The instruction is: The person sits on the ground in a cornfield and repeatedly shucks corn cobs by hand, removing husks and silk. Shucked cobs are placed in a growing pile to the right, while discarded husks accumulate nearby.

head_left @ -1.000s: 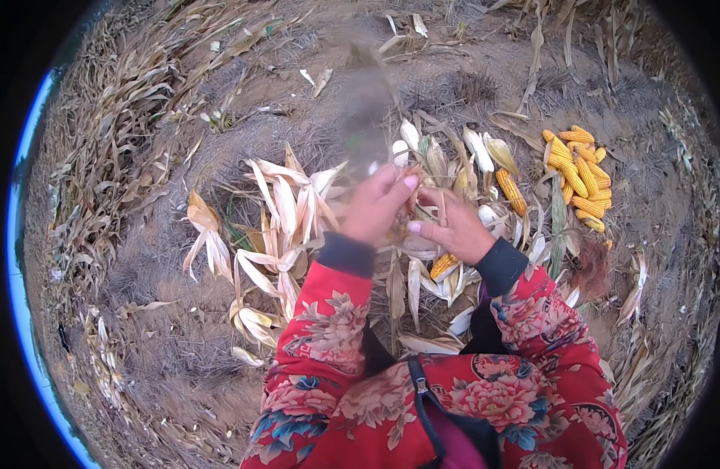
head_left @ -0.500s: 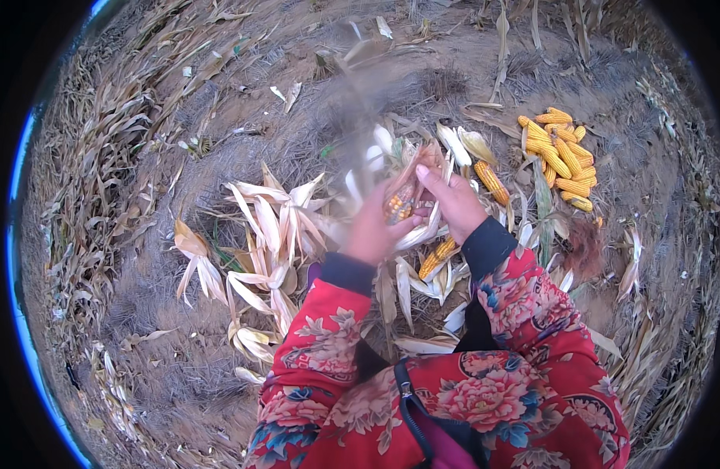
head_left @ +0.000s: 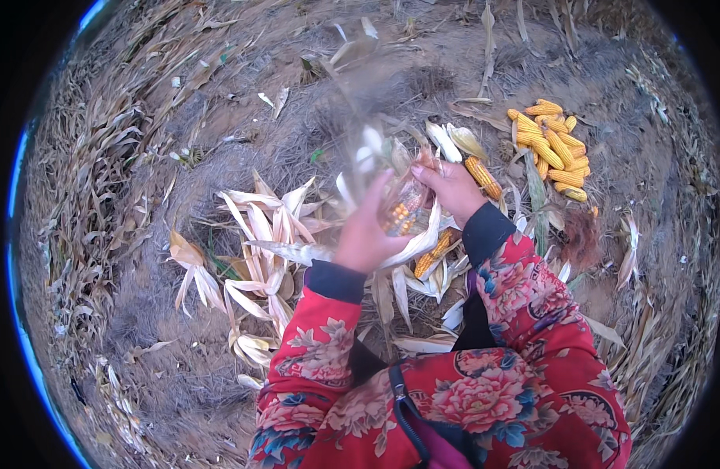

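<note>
A partly husked ear of corn (head_left: 401, 217) lies between my hands, its yellow and reddish kernels showing inside loosened pale husk. My left hand (head_left: 364, 238) is beside the ear's left side, thumb and fingers spread apart and slightly blurred. My right hand (head_left: 452, 191) is closed, its thumb pressed on the husk (head_left: 427, 159) at the ear's upper end. One pale husk leaf (head_left: 419, 241) curves down below the ear. Closer to me rests another yellow ear (head_left: 433, 255), with a further bare cob (head_left: 483, 178) just right of my right hand.
A pile of husked yellow cobs (head_left: 555, 148) sits at the far right. Loose dry husks (head_left: 266, 227) spread over the ground on the left. Reddish corn silk (head_left: 582, 232) lies below the pile. A blurred grey stalk-like shape (head_left: 352, 102) crosses the view beyond my hands.
My left hand has spread its fingers and shifted slightly away from the ear. A pale husk leaf now extends left of that hand. The right hand stays at the ear's upper end.
</note>
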{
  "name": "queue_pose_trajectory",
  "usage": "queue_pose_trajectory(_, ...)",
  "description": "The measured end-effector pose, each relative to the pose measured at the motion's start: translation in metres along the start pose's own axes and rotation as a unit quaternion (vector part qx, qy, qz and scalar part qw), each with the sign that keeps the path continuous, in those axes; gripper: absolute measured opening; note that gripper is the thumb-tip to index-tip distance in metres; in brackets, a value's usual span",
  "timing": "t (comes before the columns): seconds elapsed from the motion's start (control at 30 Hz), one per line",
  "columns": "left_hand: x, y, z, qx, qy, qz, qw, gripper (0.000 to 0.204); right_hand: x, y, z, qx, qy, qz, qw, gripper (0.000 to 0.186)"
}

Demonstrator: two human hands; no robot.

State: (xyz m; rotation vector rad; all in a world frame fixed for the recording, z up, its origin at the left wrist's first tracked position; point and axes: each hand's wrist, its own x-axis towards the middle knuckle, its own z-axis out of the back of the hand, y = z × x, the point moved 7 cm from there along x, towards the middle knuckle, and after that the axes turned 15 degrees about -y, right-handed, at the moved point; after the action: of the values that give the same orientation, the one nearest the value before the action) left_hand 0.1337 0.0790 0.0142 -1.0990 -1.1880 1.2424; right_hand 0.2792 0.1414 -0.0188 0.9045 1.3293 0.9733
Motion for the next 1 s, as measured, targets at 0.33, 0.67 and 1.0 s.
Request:
queue_pose_trajectory(0.33,-0.001,-0.017,0.023,0.257,-0.117,-0.231,0.931,0.060,-0.009,-0.013,-0.016,0.232,0.003,-0.132,0.964,0.027)
queue_pose_trajectory(0.67,0.000,-0.020,0.019,0.133,-0.167,-0.165,0.963,0.040,-0.007,0.007,0.000,0.236,-0.047,-0.063,0.968,0.024)
queue_pose_trajectory(1.0,-0.004,-0.045,0.049,-0.263,-0.158,-0.089,0.947,0.026,0.058,-0.044,0.071,0.130,-0.208,-0.052,0.968,0.021)
